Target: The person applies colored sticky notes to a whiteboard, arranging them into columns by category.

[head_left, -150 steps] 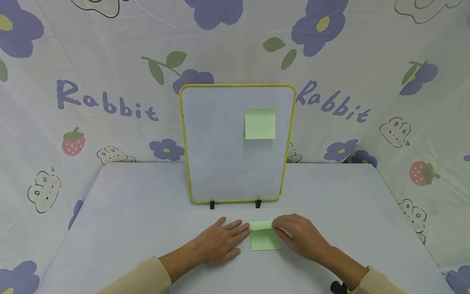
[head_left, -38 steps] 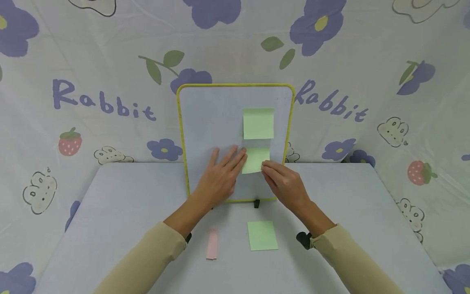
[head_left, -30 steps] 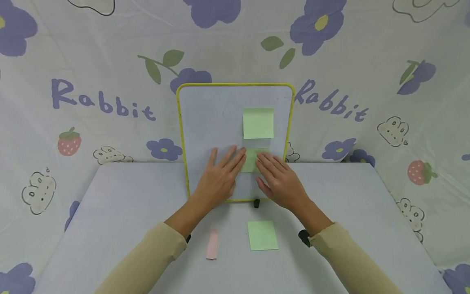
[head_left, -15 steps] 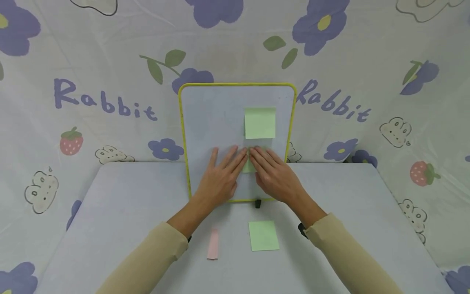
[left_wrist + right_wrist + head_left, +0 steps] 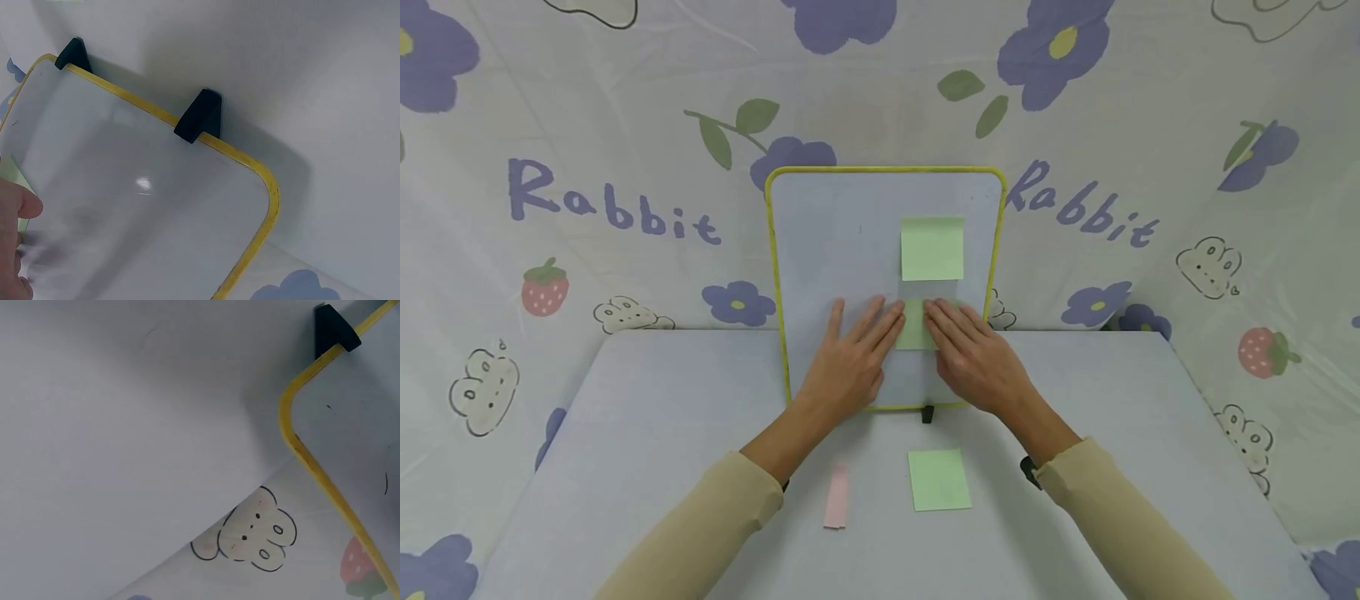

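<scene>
And here you are, both hands up at the white rectangular board with the yellow rim (image 5: 831, 242), standing on the white surface (image 5: 662, 417). Your left hand (image 5: 847, 358) has its fingers straight and fanned out, the nearer fingertips over the left edge of a pale green square paper note (image 5: 913, 329) on the board's right half. Your right hand (image 5: 973, 354) lays straight fingers, side by side, across that note's right part; neither hand has its fingers curled round anything. Just beyond your fingertips, on the same board, there's a second pale green square paper note (image 5: 932, 250). On the surface near you, to the right, lies a third pale green square paper note (image 5: 939, 481); to its left, well apart, a narrow pale pink paper strip (image 5: 836, 497). Small black supports (image 5: 202, 117) clasp the board's yellow rim. Far behind hangs a white cloth with purple flowers (image 5: 865, 108).
</scene>
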